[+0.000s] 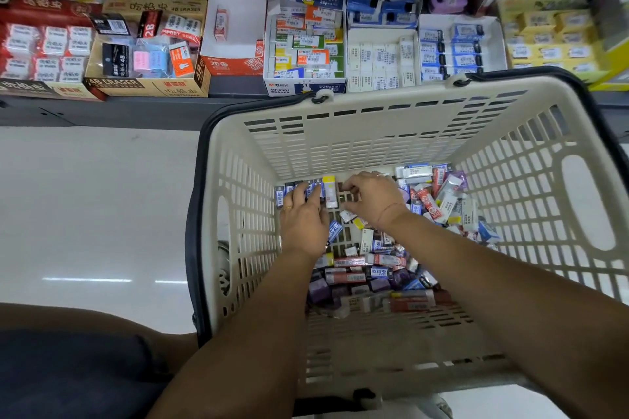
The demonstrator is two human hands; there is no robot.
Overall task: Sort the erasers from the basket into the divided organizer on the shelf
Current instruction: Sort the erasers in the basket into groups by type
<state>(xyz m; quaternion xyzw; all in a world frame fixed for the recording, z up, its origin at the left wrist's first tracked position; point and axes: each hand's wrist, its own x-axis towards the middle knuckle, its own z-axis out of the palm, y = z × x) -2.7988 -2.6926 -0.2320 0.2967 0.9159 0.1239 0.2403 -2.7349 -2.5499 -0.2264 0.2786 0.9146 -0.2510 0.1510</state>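
A cream plastic basket [391, 133] with a dark rim holds a heap of loose erasers [384, 269] in mixed wrappers. Both my hands are inside it. My left hand [303, 218] lies on a row of dark blue erasers [299, 189] lined up along the basket's far left floor, with a yellow-and-white eraser [330, 194] at the row's right end. My right hand [372, 197] hovers just right of that row with curled fingers; whether it holds an eraser is hidden. On the shelf beyond stand divided eraser boxes [306, 44].
The shelf holds a near-empty white and red box [235, 34] with one eraser, a 4B ERASER carton [146, 54], white and blue eraser boxes [422, 54] and yellow ones [551, 41]. White floor [95, 207] lies left of the basket. My knee [75, 360] is at bottom left.
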